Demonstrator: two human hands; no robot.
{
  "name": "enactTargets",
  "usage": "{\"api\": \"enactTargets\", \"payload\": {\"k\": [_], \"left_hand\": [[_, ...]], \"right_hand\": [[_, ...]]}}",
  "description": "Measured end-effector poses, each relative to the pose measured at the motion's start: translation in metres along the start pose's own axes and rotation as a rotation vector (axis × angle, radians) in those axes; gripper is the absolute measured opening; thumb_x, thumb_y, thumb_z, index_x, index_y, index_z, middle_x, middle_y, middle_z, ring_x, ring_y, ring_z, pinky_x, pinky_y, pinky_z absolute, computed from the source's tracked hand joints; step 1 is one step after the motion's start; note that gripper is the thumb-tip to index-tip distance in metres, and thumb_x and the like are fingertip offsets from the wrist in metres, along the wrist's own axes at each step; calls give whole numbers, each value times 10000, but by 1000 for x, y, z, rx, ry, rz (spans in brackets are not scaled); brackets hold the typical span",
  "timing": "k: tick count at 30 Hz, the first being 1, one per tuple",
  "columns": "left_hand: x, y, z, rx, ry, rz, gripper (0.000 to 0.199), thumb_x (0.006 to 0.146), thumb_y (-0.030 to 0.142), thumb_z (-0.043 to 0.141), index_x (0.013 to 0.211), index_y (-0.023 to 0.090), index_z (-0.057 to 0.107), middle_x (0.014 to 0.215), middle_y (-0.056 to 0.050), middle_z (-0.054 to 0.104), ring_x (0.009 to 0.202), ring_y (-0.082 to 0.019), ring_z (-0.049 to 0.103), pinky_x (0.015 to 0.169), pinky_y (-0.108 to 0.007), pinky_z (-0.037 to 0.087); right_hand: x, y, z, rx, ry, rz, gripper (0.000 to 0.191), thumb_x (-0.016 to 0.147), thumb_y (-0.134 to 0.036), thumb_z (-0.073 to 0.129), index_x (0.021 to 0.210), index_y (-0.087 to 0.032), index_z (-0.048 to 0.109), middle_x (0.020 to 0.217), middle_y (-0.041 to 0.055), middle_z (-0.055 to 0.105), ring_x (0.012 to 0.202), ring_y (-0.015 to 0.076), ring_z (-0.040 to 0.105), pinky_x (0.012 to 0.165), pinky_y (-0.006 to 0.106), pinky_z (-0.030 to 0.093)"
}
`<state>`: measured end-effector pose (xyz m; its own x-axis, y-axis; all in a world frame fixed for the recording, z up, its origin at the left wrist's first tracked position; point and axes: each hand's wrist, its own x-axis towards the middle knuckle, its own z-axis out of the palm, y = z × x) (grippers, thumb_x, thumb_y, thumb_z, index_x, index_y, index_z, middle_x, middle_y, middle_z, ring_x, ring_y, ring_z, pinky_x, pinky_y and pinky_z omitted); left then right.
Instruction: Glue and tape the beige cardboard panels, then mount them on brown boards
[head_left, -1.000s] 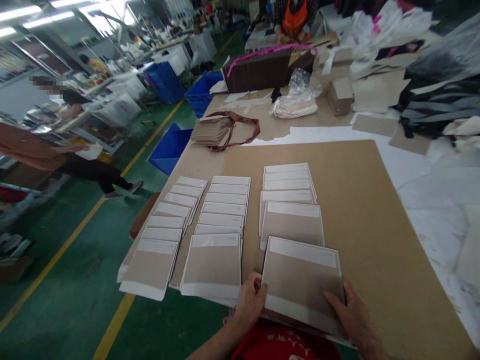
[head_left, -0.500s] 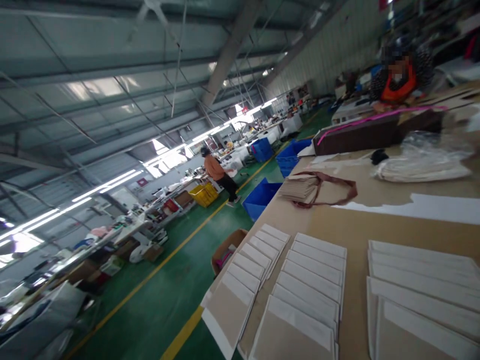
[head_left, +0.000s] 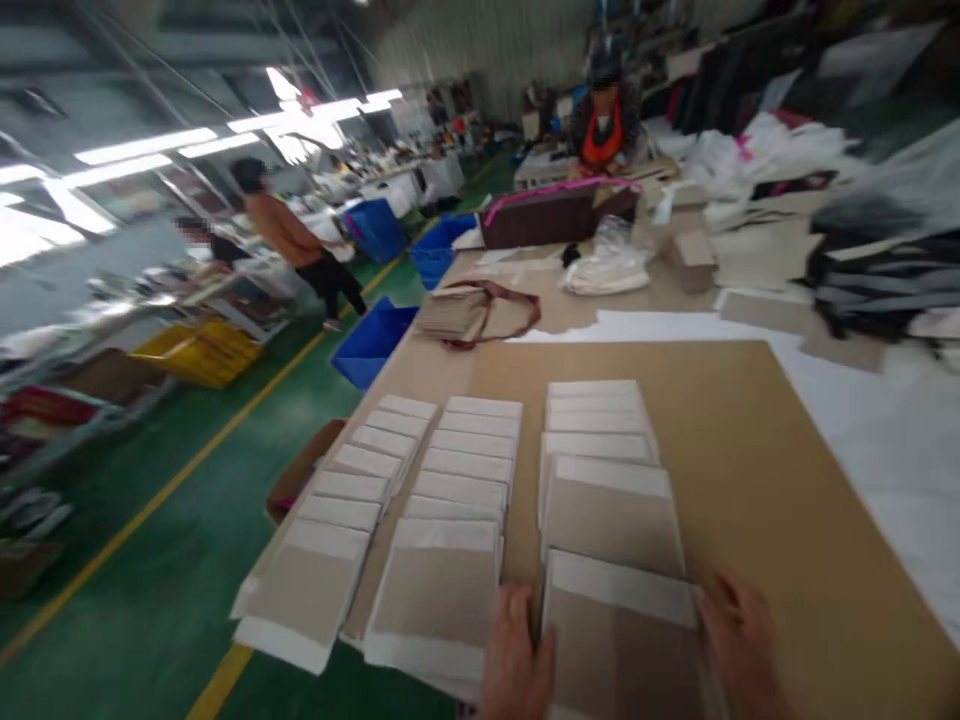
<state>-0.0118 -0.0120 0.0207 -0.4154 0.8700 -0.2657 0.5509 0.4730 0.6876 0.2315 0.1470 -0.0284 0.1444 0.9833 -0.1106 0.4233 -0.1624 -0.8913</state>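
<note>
Three overlapping rows of flat beige panels with white edges lie on the brown-covered table. My left hand is at the left edge of the nearest panel in the right row, its thumb against that edge. At the same panel's right edge is my right hand, fingers curled and blurred. The panel lies between both hands. The middle row is just left of my left hand, and the left row runs along the table's left edge.
Farther up the table are a beige stack with a brown strap, a plastic-wrapped bundle and a dark brown box. A blue bin stands beside the table. One person is at the far end; another is in the aisle.
The view has levelled and swung right, toward the table. Both my hands have come into view at the nearest panel. The person in the aisle appears larger, and another person shows at the left.
</note>
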Motion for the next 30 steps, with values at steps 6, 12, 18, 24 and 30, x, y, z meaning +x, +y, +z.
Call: {"api": "enactTargets", "payload": {"k": [6, 12, 18, 24, 30], "left_hand": [[57, 17, 3, 121, 58, 232, 458, 864, 198, 383, 1305, 110, 465, 1323, -167, 516, 1278, -259, 443, 1107, -493, 347], [79, 28, 8, 228, -60, 242, 519, 817, 145, 390, 1328, 89, 467, 1346, -159, 529, 1283, -261, 451, 1121, -469, 331], [76, 30, 7, 232, -72, 233, 507, 818, 129, 380, 1309, 76, 496, 1334, -163, 553, 1260, -250, 480, 1115, -454, 346], [78, 32, 5, 254, -71, 231, 492, 826, 128, 362, 1294, 63, 499, 1305, -161, 572, 1233, -247, 504, 1101, -433, 368], [78, 30, 4, 195, -79, 230, 481, 815, 133, 380, 1282, 103, 491, 1287, -143, 571, 1227, -244, 500, 1101, -437, 365]], "right_hand": [[41, -5, -7, -116, -13, -8, 574, 737, -512, 508, 1145, -118, 600, 1074, 158, 598, 984, 274, 567, 877, 407, 464], [58, -7, 16, -207, -45, 51, 529, 687, -498, 513, 1029, -124, 664, 938, 125, 619, 841, 250, 580, 833, 398, 469], [59, -3, 15, -58, -40, 130, 453, 659, -491, 580, 951, -160, 679, 884, 91, 646, 794, 230, 596, 775, 364, 482], [66, -12, 12, 4, -9, 185, 575, 604, -537, 618, 1016, -139, 671, 869, 82, 639, 807, 231, 587, 774, 364, 473], [72, -29, 12, 343, -51, 309, 507, 530, -573, 696, 844, -180, 633, 733, 34, 645, 697, 204, 570, 643, 323, 467]]}}
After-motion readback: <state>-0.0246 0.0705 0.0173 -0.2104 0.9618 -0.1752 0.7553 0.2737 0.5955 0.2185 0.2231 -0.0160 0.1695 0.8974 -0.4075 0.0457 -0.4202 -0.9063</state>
